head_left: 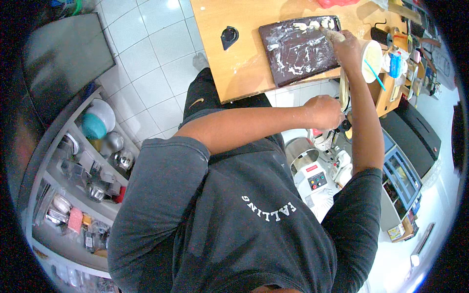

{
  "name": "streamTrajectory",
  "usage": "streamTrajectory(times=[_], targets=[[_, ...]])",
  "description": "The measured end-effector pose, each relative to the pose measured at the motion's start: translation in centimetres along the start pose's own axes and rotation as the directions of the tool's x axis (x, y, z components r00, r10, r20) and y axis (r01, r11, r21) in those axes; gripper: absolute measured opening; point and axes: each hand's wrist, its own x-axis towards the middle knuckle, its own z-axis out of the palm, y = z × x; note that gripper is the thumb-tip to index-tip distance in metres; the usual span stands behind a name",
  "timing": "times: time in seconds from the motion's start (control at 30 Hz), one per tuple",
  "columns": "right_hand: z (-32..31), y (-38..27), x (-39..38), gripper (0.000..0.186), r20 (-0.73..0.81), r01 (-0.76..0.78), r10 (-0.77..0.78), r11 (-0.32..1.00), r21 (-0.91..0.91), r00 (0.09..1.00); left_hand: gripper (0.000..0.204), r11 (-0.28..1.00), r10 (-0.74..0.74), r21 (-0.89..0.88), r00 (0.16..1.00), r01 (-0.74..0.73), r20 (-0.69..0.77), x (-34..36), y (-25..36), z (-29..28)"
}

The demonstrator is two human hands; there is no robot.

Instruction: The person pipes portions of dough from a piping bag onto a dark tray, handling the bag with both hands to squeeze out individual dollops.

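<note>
A dark rectangular baking tray (298, 58) lies on the wooden table, streaked with a white, greasy-looking smear. Pale soft lumps (312, 24) sit along its far edge. My right hand (348, 51) is over the tray's far right corner, fingers drawn together and coated with pale stuff. Whether they pinch anything is hard to make out. Right of that hand stands a white tub (372, 61) of pale yellow spread, a blue stick (374, 74) leaning in it. My left hand (323, 112) is closed in a fist off the table's near edge; what it holds, if anything, is hidden.
On the table (244, 73) left of the tray lies a small black pointed piece (228, 37). Bottles and packages crowd the right side. Below stands a mixing machine (312, 176) with coloured buttons. Shelves (93, 185) of bowls and metalware are at left, beside tiled floor (146, 53).
</note>
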Motion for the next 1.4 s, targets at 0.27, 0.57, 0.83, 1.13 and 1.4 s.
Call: streamTrajectory(times=[0.27, 0.57, 0.83, 1.13, 1.4], targets=[[-0.4, 4.3, -0.4, 0.042, -0.151, -0.018, 0.018, 1.0, 0.003, 0.988, 0.035, 0.998, -0.047, -0.025, 0.995, 0.05, 0.092, -2.1, 2.1, -2.1], [4.5, 3.4, -3.2, 0.034, 0.133, -0.328, 0.34, 0.621, 0.712, 0.931, 0.029, 0.979, -0.179, -0.067, 0.968, 0.193, 0.174, -5.8, -0.2, -2.3], [6.8, -0.7, -1.2, 0.031, 0.058, -0.069, 0.054, 0.947, 0.313, 0.997, 0.029, 0.96, -0.231, -0.182, 0.969, 0.212, -0.089, -6.5, -0.8, -2.5], [8.1, 0.3, 2.1, 0.035, 0.111, -0.069, 0.066, 0.997, 0.027, 0.992, 0.03, 0.992, -0.112, -0.068, 0.982, 0.103, -0.152, -4.8, -2.4, -1.8], [8.5, -0.4, 2.4, 0.033, 0.091, -0.009, 0.002, 0.997, 0.077, 0.996, 0.036, 0.965, -0.247, -0.149, 0.939, 0.216, -0.24, -5.2, -1.4, -2.9]])
